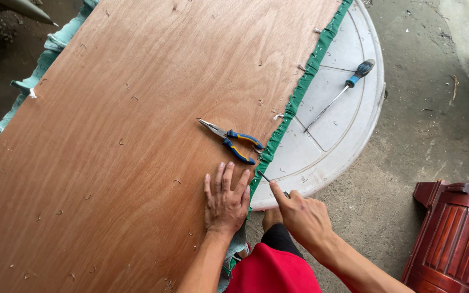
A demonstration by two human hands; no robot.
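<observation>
A large brown plywood board [137, 125] fills most of the head view, with green fabric [299, 92] stapled along its right edge. My left hand [225, 202] lies flat on the board near that edge, fingers spread. My right hand [302, 216] grips a thin metal tool [265, 177] whose tip touches the green fabric edge just right of my left fingers. Needle-nose pliers [233, 142] with blue and yellow handles rest on the board a little above my left hand. Several bent staples are scattered over the wood.
A white round plastic tabletop [348, 119] lies under the board's right side, with a blue-handled screwdriver [336, 95] on it. A dark red carved wooden piece [457, 239] stands at the lower right on the concrete floor. Pale teal fabric [44, 59] hangs along the board's left edge.
</observation>
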